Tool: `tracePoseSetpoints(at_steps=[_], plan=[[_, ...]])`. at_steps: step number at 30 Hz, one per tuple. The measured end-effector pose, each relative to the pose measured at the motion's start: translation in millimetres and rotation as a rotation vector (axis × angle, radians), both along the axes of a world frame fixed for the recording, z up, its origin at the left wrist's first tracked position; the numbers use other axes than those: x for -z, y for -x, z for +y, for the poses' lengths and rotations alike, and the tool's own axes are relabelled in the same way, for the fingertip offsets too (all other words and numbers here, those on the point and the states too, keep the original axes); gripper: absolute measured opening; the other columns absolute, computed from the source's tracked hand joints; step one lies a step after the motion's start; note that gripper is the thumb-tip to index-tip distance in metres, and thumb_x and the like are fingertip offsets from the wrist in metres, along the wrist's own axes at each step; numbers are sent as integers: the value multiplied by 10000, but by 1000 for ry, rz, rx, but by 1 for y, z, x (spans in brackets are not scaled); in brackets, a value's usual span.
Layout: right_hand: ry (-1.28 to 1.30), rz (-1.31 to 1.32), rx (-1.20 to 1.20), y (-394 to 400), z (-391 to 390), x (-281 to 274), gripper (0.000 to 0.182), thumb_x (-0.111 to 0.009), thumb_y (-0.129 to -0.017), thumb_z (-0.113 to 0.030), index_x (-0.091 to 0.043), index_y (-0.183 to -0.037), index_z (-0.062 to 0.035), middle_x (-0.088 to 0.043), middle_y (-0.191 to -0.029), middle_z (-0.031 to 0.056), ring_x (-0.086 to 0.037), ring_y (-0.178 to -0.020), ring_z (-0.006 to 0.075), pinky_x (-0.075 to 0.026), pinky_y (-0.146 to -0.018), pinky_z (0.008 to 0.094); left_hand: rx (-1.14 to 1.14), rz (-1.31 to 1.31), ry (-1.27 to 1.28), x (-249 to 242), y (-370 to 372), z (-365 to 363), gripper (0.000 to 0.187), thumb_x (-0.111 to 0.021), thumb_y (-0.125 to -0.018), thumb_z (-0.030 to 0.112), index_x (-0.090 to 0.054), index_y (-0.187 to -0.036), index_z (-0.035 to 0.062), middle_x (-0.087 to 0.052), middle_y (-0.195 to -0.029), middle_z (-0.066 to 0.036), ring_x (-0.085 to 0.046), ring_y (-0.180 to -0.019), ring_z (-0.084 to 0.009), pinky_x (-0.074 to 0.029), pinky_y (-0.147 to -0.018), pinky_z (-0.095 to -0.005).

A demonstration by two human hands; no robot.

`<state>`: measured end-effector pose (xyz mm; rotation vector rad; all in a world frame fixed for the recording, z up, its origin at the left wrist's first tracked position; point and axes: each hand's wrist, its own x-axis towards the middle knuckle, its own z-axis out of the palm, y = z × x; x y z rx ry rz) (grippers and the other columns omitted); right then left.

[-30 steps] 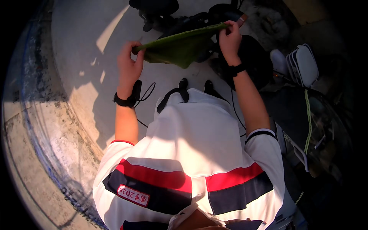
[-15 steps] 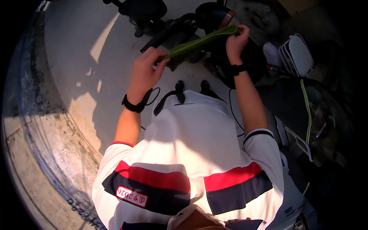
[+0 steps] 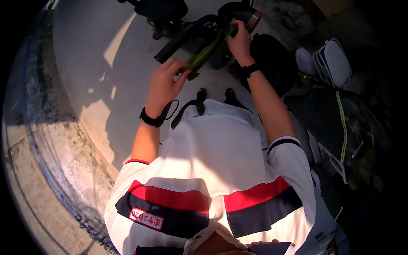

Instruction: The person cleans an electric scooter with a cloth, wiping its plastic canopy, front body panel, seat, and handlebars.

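Note:
A long green cloth (image 3: 203, 54) is strung between my two hands, narrow and slightly slack, over dark handlebar-like parts. My left hand (image 3: 168, 78) pinches its lower end between thumb and fingers, with a small flap hanging below. At the upper right, my right hand (image 3: 240, 42) is closed on the other end, which is bunched up at the fingertips. Both wrists wear black bands.
A black handlebar grip (image 3: 172, 50) lies just beyond my left hand. Dark vehicle parts and a black bag-like shape (image 3: 270, 63) are near my right hand. A white-edged case (image 3: 335, 63) stands farther right, and a pale wall (image 3: 63, 161) runs along the left.
My right hand has moved left and slightly up, closer to my left hand. The cloth, stretched wider before, is now narrower and more bunched. My left hand has barely moved.

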<state>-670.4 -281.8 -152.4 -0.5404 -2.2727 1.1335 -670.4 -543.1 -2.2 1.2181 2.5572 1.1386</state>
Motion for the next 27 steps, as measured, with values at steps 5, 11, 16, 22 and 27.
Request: tracePoseSetpoints(at_steps=[5,11,16,22,27], plan=[[-85,76,-61,9,4,-3,363,-710,-794,-19,-582,-1124,-100,-639,-981,170,-631,-908,382,-523,-755,473,-16,-16,-6,15,-2,-2,139,-695,-829,-15,-633,-954,-4,-598,-856,-105,-622,-717,-222,-487,-594,-297],[-72,263,-195,2,-5,-28,299,-685,-806,1,-617,-1080,-95,-661,-998,131,-644,-933,350,-538,-760,440,-20,-33,-16,20,-3,4,140,-689,-832,-27,-628,-958,-12,-588,-858,-113,-629,-730,-233,-493,-615,-308],[-134,276,-148,2,-1,-16,312,-689,-799,5,-616,-1082,-103,-682,-978,144,-663,-915,361,-550,-732,444,-4,-1,-32,20,3,2,138,-695,-831,-27,-623,-949,-14,-589,-848,-118,-626,-726,-238,-490,-626,-310],[-72,42,38,-3,13,9,329,-715,-820,-49,-593,-1119,-110,-695,-894,167,-676,-851,383,-557,-700,468,-31,-12,-19,16,5,-1,119,-692,-840,-27,-619,-934,-15,-592,-844,-122,-623,-725,-241,-485,-629,-308],[-26,50,71,-20,7,12,299,-708,-824,-49,-591,-1096,-88,-692,-876,179,-678,-831,387,-546,-667,462,39,-41,-102,15,1,-9,148,-715,-801,-36,-623,-913,-10,-602,-810,-121,-612,-683,-250,-484,-620,-315]])
